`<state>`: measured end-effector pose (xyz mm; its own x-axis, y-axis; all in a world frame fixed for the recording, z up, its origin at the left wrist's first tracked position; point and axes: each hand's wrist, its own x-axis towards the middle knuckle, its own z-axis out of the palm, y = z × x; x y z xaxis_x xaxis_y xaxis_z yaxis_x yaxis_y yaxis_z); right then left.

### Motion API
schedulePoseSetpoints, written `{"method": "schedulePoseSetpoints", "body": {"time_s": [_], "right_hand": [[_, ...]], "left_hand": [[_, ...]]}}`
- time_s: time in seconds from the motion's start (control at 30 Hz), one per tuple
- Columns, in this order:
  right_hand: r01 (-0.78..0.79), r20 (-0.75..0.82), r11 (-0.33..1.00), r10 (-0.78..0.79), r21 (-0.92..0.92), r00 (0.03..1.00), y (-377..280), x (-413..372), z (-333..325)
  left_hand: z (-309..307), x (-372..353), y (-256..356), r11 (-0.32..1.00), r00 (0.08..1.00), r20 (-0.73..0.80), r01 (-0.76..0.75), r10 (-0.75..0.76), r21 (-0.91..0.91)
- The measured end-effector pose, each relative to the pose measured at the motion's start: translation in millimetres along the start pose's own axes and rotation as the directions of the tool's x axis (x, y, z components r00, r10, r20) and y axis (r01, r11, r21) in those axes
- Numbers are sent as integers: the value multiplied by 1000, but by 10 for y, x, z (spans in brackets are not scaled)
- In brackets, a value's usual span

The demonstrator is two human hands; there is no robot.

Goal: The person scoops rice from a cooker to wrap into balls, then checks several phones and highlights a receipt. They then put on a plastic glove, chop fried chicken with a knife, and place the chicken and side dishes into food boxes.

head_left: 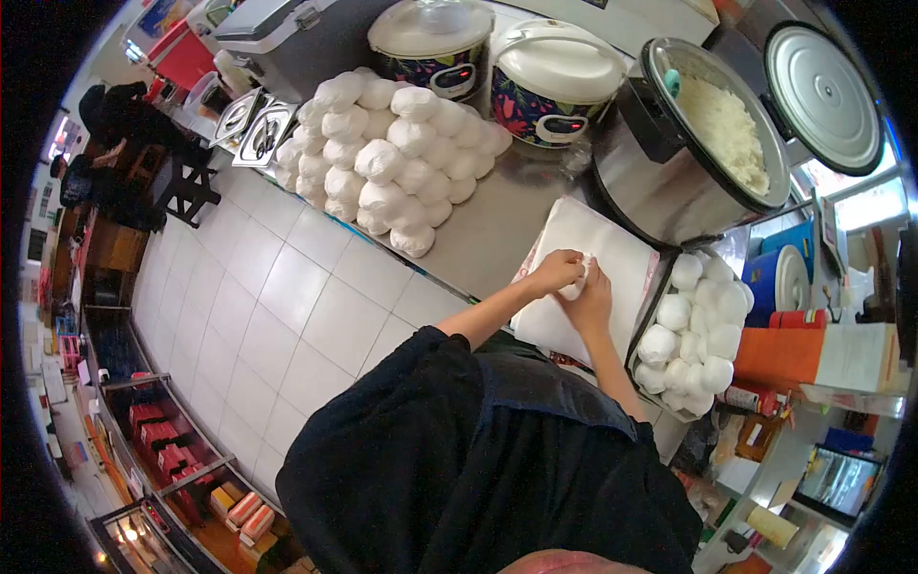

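Observation:
Both my hands meet over a stack of white paper sheets (581, 225) on the metal counter. My left hand (555, 274) comes in from the left, its fingers closed on a small white paper-wrapped bundle (574, 288). From the other side my right hand (590, 301) pinches the same bundle; its contents are hidden. A large pile of rounded white wrapped bundles (402, 163) stands to the left. More white bundles (696, 325) fill a tray to the right. Beyond the paper, an open steel rice cooker (660, 187) holds white rice (722, 124).
A teal-handled utensil (672, 83) rests in the rice. Two patterned cookers (555, 81) with lids shut, metal trays (266, 129) and a grey cooler (296, 48) line the back. White floor tiles (296, 297) lie left. People in dark clothes (120, 172) are far left.

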<state>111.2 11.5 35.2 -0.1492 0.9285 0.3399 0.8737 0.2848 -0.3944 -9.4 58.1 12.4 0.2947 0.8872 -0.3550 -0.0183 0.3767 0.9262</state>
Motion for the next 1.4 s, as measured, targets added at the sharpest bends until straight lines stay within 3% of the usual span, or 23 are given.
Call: {"method": "schedulePoseSetpoints", "body": {"time_s": [0.03,0.07,0.1,0.13,0.2,0.3,0.37,0.47,0.53,0.63,0.77,0.8,0.83,0.9,0.97,1.03,1.1,1.17,1.23,1.27,1.3,1.37,1.4], "right_hand": [[10,-2,1000,-10,8,1000,-67,115,-60],[-236,202,944,191,230,960,-114,263,-127],[-487,433,787,314,380,845,-132,433,-143],[-527,498,598,234,604,835,-188,564,3],[-674,664,-32,209,738,718,-690,832,147],[-708,742,-284,19,647,670,-1740,1437,297],[-615,635,-433,-118,659,763,-2242,1850,946],[-616,646,-336,-26,713,763,-2827,2206,1218],[-636,639,-70,137,769,757,-3029,2289,1329],[-610,600,20,157,792,784,-3030,2320,1408],[-676,676,57,26,735,736,-2830,2393,1728],[-541,566,277,-10,794,825,-2742,2443,2122],[-372,456,481,-66,794,888,-2740,2435,1829],[-42,491,838,-278,545,826,-2638,2213,613],[32,456,768,-412,639,789,-2329,2078,47],[-5,366,652,-420,759,831,-1898,1958,-792],[123,218,764,-329,633,919,-1371,2084,-1557],[146,78,923,-185,356,980,-911,2480,-2138],[390,-145,919,-394,-59,907,-266,3220,-2171],[225,207,956,-185,-190,961,-92,3594,-2202],[102,497,928,97,-359,862,46,3838,-2185],[-70,780,997,59,-20,623,437,4040,-1946],[219,675,975,-180,28,716,461,4012,-1869]], "left_hand": [[-58,-71,75,1000,1000,-11,-5,5,3],[-135,-148,152,990,989,-64,-135,132,-43],[-239,-219,248,960,958,-121,-269,259,-78],[-393,-380,386,943,927,-175,-326,332,63],[-603,-754,702,707,459,-538,-436,707,557],[-1241,-1128,827,816,249,-814,-419,525,399],[-1657,-1343,836,808,67,-864,-398,498,435],[-2078,-1596,977,783,16,-819,-305,574,542],[-2285,-1657,1053,750,56,-754,-178,654,637],[-2627,-1521,1117,568,182,-555,-25,812,822],[-2772,-1162,1123,501,285,-454,-123,845,857],[-2734,-1156,1163,500,258,-463,-102,848,860],[-2740,-1127,1139,544,290,-500,-90,816,834],[-2710,-1057,1077,519,268,-491,-38,829,854],[-2706,-1019,1102,396,313,-422,147,851,907],[-2678,-1006,1209,470,391,-527,238,754,850],[-2510,-1122,1542,461,511,-637,439,577,771],[-2459,-1183,1759,222,549,-565,567,616,793],[-2257,-1053,2046,260,428,-438,414,790,873],[-2025,-968,2303,283,385,-355,231,852,931],[-1770,-848,2553,259,376,-277,99,884,961],[-1154,-588,3077,228,372,-145,-189,917,955],[-1028,-344,3242,135,414,-14,-264,910,955]]}}
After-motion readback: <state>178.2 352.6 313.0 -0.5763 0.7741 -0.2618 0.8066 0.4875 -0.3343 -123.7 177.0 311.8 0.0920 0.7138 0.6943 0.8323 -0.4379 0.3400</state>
